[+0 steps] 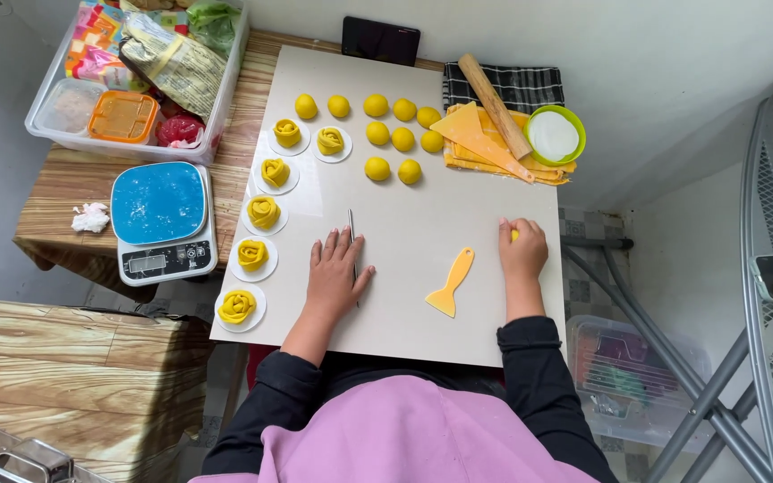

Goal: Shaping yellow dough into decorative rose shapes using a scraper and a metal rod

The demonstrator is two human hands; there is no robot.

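A blue-topped scale (164, 221) sits left of the board (422, 295), with a clear bin (136, 76) of packets behind it and a crumpled tissue (91, 217) beside it. At the back lie a dark phone (380, 40), a checked cloth (521, 85), a rolling pin (494, 105), yellow sheets (485, 148) and a green bowl (555, 135). Six dough roses (263, 212) on white discs line the board's left edge, nine dough balls (390, 134) sit behind, and a yellow scraper (452, 283) lies near the front.

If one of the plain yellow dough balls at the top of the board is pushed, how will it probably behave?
A yellow dough ball would probably roll, since it looks round and sits free on the smooth board. It seems soft, as similar dough was shaped into the dough roses, so a firm pinch may dent it. It is likely light.
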